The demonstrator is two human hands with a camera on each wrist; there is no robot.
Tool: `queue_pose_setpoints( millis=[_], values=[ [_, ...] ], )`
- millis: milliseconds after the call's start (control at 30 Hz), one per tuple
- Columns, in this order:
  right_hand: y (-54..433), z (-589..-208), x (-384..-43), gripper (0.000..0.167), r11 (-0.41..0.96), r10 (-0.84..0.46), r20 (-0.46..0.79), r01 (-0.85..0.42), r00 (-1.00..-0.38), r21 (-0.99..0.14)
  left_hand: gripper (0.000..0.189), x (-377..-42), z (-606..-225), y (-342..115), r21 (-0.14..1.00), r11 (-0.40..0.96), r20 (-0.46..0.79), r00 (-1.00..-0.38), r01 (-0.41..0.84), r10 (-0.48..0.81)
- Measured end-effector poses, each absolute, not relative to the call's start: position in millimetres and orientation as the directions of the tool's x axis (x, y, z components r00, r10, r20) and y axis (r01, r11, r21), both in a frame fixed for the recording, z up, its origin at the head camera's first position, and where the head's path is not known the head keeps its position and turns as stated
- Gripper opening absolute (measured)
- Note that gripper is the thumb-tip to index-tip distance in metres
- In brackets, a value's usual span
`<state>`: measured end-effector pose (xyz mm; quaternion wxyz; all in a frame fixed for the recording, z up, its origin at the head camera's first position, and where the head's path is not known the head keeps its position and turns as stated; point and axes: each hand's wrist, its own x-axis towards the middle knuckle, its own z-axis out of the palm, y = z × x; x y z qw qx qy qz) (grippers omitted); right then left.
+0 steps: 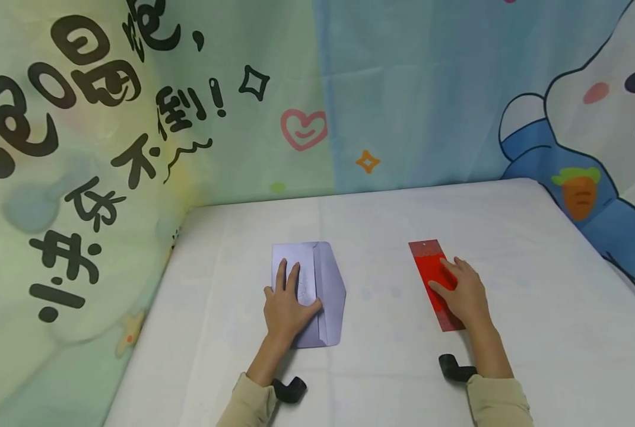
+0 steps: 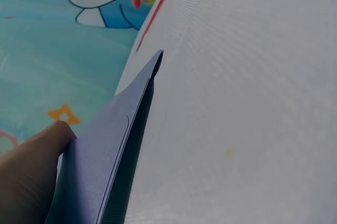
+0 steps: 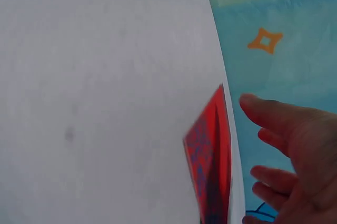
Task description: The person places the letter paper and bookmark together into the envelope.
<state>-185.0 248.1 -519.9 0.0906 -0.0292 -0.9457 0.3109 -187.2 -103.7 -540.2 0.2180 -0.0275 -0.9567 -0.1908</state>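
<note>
A lavender envelope (image 1: 330, 296) lies on the white table, its pointed flap spread out to the right. My left hand (image 1: 289, 311) rests on it with fingers spread, the thumb by the flap's crease. In the left wrist view the thumb (image 2: 39, 163) touches the envelope (image 2: 105, 150), whose near edge stands slightly parted. To the right lies a narrow red paper slip (image 1: 429, 270) with darker patterned ends. Over its right side hovers my right hand (image 1: 464, 290). The right wrist view shows that hand (image 3: 295, 155) apart from the red slip (image 3: 213, 145), its fingers loosely bent.
White cloth covers the table (image 1: 376, 367). Behind and to the left hangs a printed curtain (image 1: 413, 95) with lettering and a cartoon animal. A black device (image 1: 291, 390) is worn at the left wrist, and another black device (image 1: 455, 369) at the right.
</note>
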Motion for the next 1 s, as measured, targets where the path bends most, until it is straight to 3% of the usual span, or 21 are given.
queue_pose_setpoints(
  millis=[200,700,1000],
  values=[
    [258,-532,-184,0.078,0.806,0.032,0.056,-0.007,-0.998,-0.592,0.084,-187,-540,-106,0.346,0.927,0.45,-0.893,0.142,-0.031],
    [247,-546,-183,0.064,0.799,0.129,0.192,-0.013,-0.973,-0.601,0.086,-187,-539,-107,0.362,0.925,0.415,-0.909,0.119,-0.045],
    [242,-534,-183,0.054,0.72,0.272,0.118,0.121,-0.955,-0.683,0.086,-188,-542,-105,0.361,0.924,0.398,-0.917,0.122,-0.035]
  ],
)
